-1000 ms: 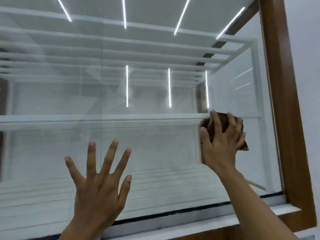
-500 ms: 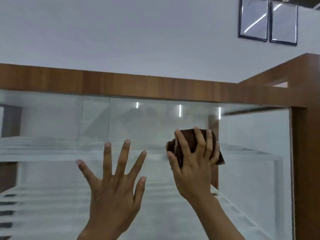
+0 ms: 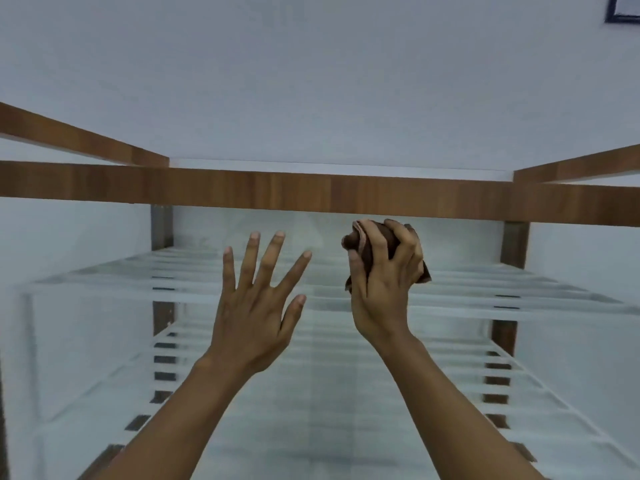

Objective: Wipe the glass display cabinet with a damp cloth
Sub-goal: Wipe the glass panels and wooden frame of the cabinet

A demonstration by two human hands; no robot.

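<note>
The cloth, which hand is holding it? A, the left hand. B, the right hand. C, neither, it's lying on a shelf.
B: the right hand has its fingers curled round the brown cloth, while the left hand is spread open and holds nothing.

No readable text, labels, brands or numbers in view. Nothing printed on the display cabinet (image 3: 311,194), neither on its wood trim nor its glass. The framed picture (image 3: 627,6) on the wall at top right shows only a corner (cut off by the frame edge, nothing legible on it).
</note>
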